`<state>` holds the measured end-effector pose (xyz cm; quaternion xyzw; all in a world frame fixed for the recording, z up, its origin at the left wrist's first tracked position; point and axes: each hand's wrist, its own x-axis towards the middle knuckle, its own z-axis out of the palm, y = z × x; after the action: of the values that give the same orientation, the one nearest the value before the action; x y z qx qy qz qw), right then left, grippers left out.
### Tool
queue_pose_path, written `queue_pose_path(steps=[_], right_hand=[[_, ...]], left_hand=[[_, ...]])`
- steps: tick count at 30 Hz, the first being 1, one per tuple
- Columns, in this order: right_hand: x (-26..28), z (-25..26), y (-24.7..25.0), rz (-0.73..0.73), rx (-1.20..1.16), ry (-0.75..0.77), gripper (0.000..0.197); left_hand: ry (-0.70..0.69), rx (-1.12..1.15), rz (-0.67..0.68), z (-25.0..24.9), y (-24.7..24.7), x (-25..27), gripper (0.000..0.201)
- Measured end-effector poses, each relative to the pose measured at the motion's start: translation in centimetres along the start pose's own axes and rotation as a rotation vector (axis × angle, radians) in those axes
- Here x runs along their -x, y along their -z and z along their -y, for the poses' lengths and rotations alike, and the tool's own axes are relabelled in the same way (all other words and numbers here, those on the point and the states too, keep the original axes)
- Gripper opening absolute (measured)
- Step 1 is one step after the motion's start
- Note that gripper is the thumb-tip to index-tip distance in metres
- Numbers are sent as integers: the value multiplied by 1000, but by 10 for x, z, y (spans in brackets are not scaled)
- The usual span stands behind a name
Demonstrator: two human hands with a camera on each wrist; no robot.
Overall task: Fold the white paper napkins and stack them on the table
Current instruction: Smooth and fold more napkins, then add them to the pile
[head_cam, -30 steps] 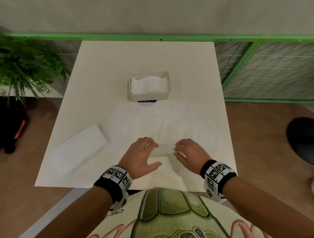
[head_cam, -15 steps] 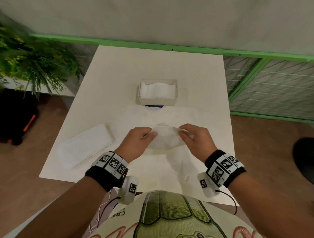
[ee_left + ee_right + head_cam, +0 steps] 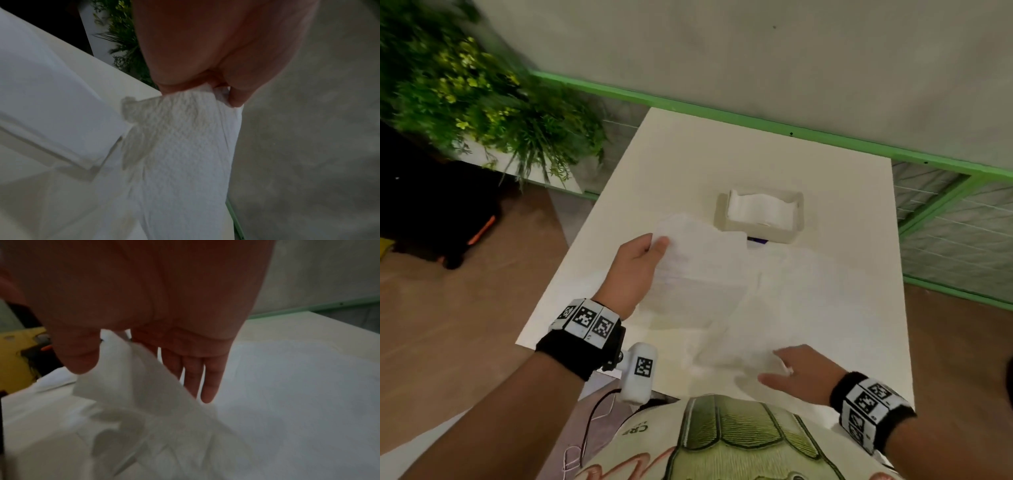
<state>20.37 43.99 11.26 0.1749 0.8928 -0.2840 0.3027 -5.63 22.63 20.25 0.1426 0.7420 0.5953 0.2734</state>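
Observation:
A white paper napkin (image 3: 702,274) hangs stretched above the table between my two hands. My left hand (image 3: 659,245) pinches its far left corner between thumb and fingers, raised near the napkin box. The left wrist view shows that pinch (image 3: 218,87) and the embossed napkin (image 3: 180,146) trailing down. My right hand (image 3: 780,363) holds the near corner close to my body. In the right wrist view its thumb and forefinger (image 3: 107,353) pinch the napkin (image 3: 133,386) while the other fingers stay straight. A stack of folded napkins (image 3: 61,121) lies on the table to the left.
A white box (image 3: 760,212) of unfolded napkins stands mid-table, with flat white sheets (image 3: 808,284) spread in front of it. The white table (image 3: 688,154) meets a green rail (image 3: 756,123) and wall. A leafy plant (image 3: 482,102) and a dark object (image 3: 448,222) stand at the left.
Both hands picked the napkin up off the table and drew apart: the left went up and to the far left, the right came back toward my body. My head has turned left.

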Motion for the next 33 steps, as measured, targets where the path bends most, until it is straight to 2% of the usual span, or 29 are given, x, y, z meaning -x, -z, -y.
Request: queue_pose_path(steps=[2,5,6,8,9,11,14,17,19,22,25,30,33], right_hand=[[-2,21,13,-43,-71,3,84],[-14,59,45,-203,-485,35,84],[-23,72,55,-249,-634,42,85],[-44,99,74,-304,-857,54,79],[-54,113,81,-292,-946,63,67],[-77,140,89,-219,-1098,32,53],[-108,177,86,-27,-1289,-48,58],[-130,210,74,198,-1322,-1,60],[-138,227,66,269,-1323,81,56],[-146,244,59,198,-1363,120,44],[-156,252,58,108,-1434,94,47],[-169,250,58,20,-1483,36,24],[-176,245,58,-11,-1419,51,25]], left_hand=[[-18,54,-15,-4,19,-2,48],[-31,88,-14,-3,48,-7,63],[-15,109,-5,-3,57,-8,63],[8,148,11,-3,73,-11,43],[21,161,20,-2,81,-11,30],[50,183,44,2,96,-13,20],[98,263,71,-1,117,-11,20],[123,326,71,0,140,-11,23],[135,364,44,6,159,-13,25],[191,405,27,23,187,-16,23],[263,332,84,45,209,-17,40],[303,211,-4,71,213,-17,32],[308,193,-8,78,208,-18,36]])
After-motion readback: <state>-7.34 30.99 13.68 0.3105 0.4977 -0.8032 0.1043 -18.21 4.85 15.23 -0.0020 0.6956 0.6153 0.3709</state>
